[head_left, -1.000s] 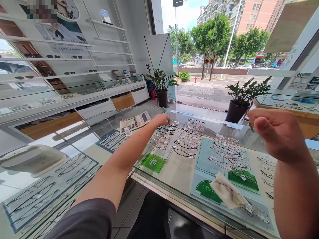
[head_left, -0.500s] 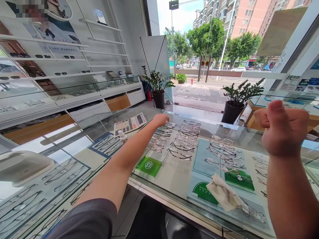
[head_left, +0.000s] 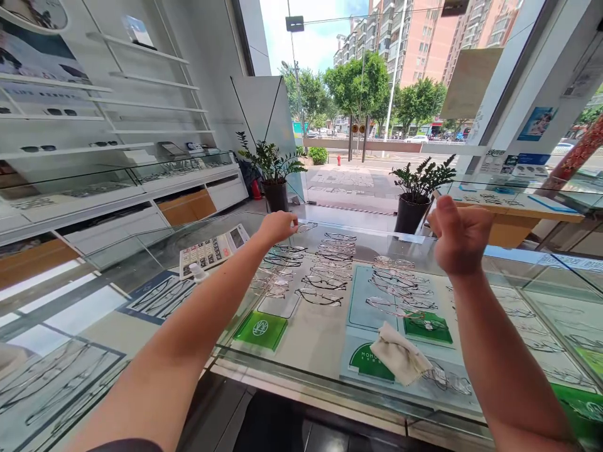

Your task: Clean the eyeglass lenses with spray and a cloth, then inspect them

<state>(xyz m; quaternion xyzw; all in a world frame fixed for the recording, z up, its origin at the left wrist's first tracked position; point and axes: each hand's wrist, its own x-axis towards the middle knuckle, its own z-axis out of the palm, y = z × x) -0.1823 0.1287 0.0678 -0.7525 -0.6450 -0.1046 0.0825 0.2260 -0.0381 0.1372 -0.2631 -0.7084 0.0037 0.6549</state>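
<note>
My left hand [head_left: 277, 228] reaches to the far side of the glass counter, its fingers pinched at the end of a pair of eyeglasses [head_left: 308, 227]. Rows of eyeglass frames [head_left: 324, 281] lie nearer to me. On the right, my right hand [head_left: 462, 237] is raised above the counter, fingers curled and thumb upward; what it holds, if anything, is hidden. A crumpled beige cloth [head_left: 400, 353] lies at the near side of the counter, with clear-lensed eyeglasses [head_left: 448, 379] by its right end.
A calculator [head_left: 211, 251] and a small white bottle [head_left: 198, 271] are left of my left forearm. Green display blocks [head_left: 260, 330] sit among the frames. Potted plants [head_left: 276, 196] stand beyond the counter, before glass doors. Shelves [head_left: 151, 80] line the left wall.
The view has turned to the right, so the counter and both arms appear further left. The eyeglasses at my left fingertips now show apart from the row. My right hand stays raised and closed.
</note>
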